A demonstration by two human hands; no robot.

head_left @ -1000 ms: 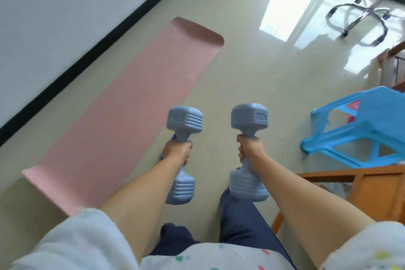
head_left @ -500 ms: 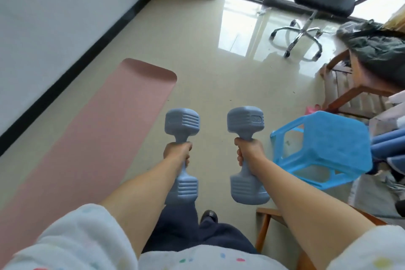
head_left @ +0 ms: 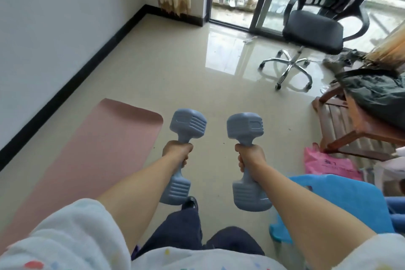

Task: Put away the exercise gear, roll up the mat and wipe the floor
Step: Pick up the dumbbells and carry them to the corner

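Two grey-blue ribbed plastic dumbbells are held upright above the floor, the left dumbbell (head_left: 183,155) with the left hand (head_left: 178,151) wrapped tight round its handle, the right dumbbell (head_left: 247,161) likewise clenched in the right hand (head_left: 249,155). One flat pink exercise mat (head_left: 92,160) lies unrolled along the black skirting (head_left: 72,76). Glossy beige tile floor (head_left: 186,76) lies open ahead, edged on the right by one black swivel chair (head_left: 311,30) and one blue plastic stool (head_left: 341,201).

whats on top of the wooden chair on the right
A dark, crumpled bag or garment lies on the wooden chair, spilling past the frame's right edge. It covers the seat, so anything beneath it cannot be seen. A pink plastic bag lies on the floor by the chair's leg.
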